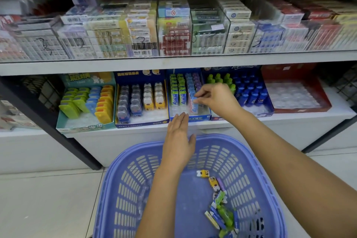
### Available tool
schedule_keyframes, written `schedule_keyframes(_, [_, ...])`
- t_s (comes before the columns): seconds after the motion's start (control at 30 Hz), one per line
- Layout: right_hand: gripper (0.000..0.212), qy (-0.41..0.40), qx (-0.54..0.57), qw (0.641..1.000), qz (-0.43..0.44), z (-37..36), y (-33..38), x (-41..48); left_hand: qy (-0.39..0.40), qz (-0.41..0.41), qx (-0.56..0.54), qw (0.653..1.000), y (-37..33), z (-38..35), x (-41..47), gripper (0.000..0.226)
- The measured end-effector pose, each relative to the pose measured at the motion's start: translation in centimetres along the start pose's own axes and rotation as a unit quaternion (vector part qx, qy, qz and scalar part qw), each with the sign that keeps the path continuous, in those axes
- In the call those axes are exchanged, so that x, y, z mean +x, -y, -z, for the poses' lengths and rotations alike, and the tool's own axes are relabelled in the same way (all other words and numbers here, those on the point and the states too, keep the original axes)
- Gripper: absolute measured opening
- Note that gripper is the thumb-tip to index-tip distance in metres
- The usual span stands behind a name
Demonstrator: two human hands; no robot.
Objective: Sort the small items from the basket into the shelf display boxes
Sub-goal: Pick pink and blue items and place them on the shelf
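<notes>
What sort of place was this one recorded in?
Most likely a small shop. Open display boxes of small coloured items line the lower shelf, clear cases of barcoded packs fill the upper one, and the right hand pinches a small blue item over one box, with a blue basket below.

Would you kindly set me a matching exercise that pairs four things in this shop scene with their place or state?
Things:
1. left hand
2. right hand
3. basket
4. teal display box

Place or state:
a. far left on the lower shelf
b. pinches a light-blue item
c. fingers straight, at the blue display box's front edge
d. below the lower shelf, loose items inside

Pairs: 1-c, 2-b, 3-d, 4-a
</notes>
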State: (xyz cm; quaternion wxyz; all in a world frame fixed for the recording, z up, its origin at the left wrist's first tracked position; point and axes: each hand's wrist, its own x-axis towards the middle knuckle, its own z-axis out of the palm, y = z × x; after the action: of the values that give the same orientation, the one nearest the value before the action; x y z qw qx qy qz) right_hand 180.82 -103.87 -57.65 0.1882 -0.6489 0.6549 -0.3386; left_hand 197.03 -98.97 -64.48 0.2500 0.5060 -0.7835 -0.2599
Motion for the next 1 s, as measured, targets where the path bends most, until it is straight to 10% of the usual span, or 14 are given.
schedule_keyframes(0.57, [0.018,0.010,-0.166,0.984,0.062,-1.3,0.2,-5.7,-0.011,-0.002,-0.053,0.999,1.0,-1.6,-2.3,0.050])
schedule_keyframes(0.67, [0.021,0.190,-0.234,0.953,-0.029,-4.7,-2.4,-10.2,0.123,0.051,-0.032,0.991,2.3,-5.4,-4.7,0.044])
schedule_keyframes(0.8, [0.044,0.459,-0.313,0.822,-0.127,-9.2,-6.8,-14.4,0.347,0.096,0.007,0.933,5.3,-10.4,-8.6,0.052])
schedule_keyframes(1.0, [0.085,0.480,-0.305,0.805,-0.172,-14.8,-12.9,-19.4,0.517,0.070,0.170,0.836,9.0,-14.5,-12.9,0.068])
